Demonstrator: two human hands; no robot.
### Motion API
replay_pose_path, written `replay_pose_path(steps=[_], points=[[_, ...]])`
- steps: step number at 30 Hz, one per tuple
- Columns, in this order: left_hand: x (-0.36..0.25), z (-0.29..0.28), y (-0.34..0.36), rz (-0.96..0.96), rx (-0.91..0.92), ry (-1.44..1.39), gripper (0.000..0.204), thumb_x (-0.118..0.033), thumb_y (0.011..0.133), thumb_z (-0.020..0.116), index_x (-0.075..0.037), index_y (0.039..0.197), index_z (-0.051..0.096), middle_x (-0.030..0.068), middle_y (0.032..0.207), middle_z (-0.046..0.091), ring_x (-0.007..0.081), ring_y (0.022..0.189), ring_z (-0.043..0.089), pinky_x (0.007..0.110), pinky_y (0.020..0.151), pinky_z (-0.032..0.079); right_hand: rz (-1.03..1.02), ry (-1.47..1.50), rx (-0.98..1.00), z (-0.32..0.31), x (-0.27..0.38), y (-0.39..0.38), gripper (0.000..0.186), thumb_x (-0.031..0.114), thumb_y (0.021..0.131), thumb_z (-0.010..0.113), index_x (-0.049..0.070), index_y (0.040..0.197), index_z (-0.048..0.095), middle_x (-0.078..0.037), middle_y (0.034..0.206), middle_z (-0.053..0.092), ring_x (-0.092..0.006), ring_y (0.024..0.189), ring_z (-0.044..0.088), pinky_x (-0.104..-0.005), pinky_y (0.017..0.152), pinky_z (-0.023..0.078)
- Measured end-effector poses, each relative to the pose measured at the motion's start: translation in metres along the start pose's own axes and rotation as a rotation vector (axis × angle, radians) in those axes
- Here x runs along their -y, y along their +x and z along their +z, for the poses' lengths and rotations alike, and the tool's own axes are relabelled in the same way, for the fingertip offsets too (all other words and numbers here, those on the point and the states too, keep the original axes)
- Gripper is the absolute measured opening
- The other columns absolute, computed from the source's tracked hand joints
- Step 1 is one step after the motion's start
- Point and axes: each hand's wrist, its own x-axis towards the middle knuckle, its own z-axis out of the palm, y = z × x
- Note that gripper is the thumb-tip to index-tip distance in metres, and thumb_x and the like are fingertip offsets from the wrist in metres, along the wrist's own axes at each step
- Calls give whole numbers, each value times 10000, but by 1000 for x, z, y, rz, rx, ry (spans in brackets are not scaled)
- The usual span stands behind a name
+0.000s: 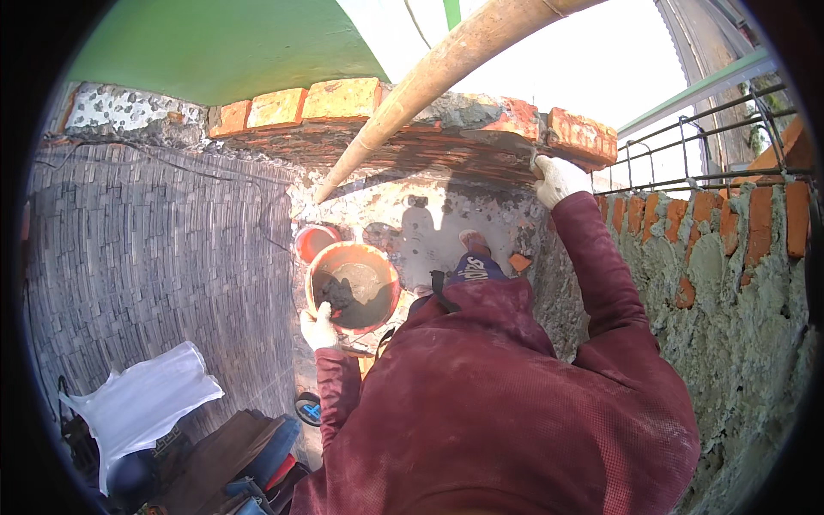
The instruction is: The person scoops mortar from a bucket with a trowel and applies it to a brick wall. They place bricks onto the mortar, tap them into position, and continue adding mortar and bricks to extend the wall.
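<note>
My left hand, in a pale glove, grips the near left rim of an orange-red bucket, the thumb over its edge. Wet grey mortar lies inside, with a darker lump on the left. My right hand, gloved too, reaches up to the brick wall's top course, beside the gap left of an end brick. Its fingers are closed; a thin grey bit shows at the fingertips, too little to name. Left of that gap, grey mortar is smeared over the bricks.
A bamboo pole slants across the wall. Behind the bucket stands a smaller red pail. Steel reinforcing bars run above a rough mortared brick wall on the right. A white cloth and boards lie lower left.
</note>
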Motion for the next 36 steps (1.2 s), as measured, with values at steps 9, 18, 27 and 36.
replay_pose_path(steps=[9, 18, 27, 36], points=[[-131, 3, 33, 69, 266, -41, 210, -126, 915, 769, -91, 847, 573, -23, 764, 598, 83, 665, 545, 255, 615, 445, -989, 68, -35, 49, 193, -41, 183, 112, 891, 625, 51, 1060, 593, -184, 878, 657, -402, 784, 677, -483, 677, 551], [-199, -27, 47, 242, 445, -123, 255, -200, 890, 788, -29, 1033, 663, 3, 888, 643, 96, 799, 586, 274, 733, 494, -1067, -225, 161, 41, 283, -71, 177, 133, 955, 546, -4, 1044, 614, -210, 955, 708, -385, 887, 725, -466, 765, 587], [-220, -74, 60, 286, 467, 59, 263, -264, 924, 766, -27, 966, 661, -9, 848, 636, 79, 784, 585, 263, 712, 485, -1451, -144, -293, -12, 376, -43, 157, 126, 903, 604, 23, 1022, 609, -138, 803, 671, -311, 740, 721, -418, 610, 571], [-215, -103, 20, 247, 128, 149, 273, -266, 873, 795, -78, 834, 601, -63, 749, 516, 60, 691, 471, 259, 607, 400, -1383, -201, 303, -25, 355, -29, 299, 187, 868, 630, -24, 1078, 596, -238, 820, 687, -435, 819, 698, -513, 719, 563]])
